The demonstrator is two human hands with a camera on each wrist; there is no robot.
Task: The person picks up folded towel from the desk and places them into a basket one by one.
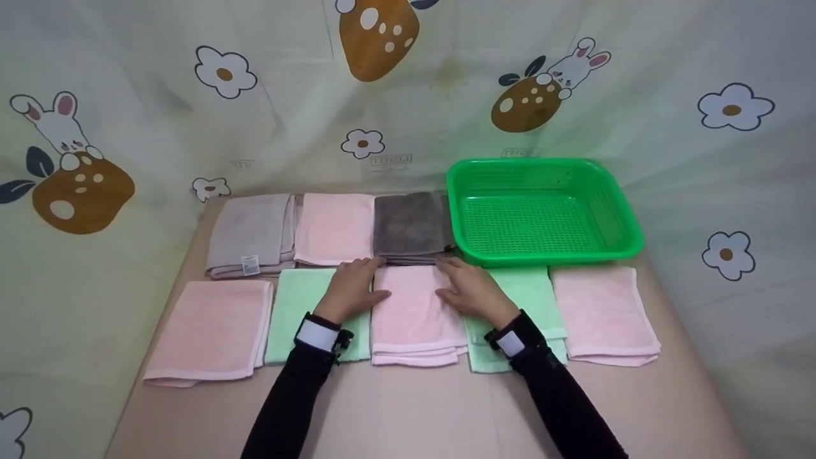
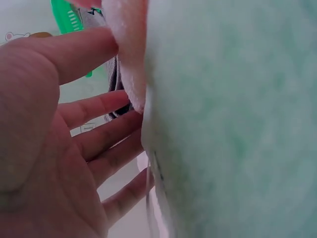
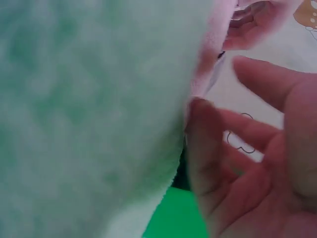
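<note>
A folded pink towel lies between my two hands in the middle of the front row. My left hand is at its far left corner, fingers extended over the edge of a green towel; in the left wrist view the thumb touches the pink cloth. At the far right corner, my right hand lies partly over another green towel. In the right wrist view its index fingertip is at the cloth edge and the thumb stands apart.
Behind the hands are a dark grey towel, a pink towel and a light grey towel. A green plastic basket stands at the back right. Pink towels lie at front left and front right. Printed curtains surround the table.
</note>
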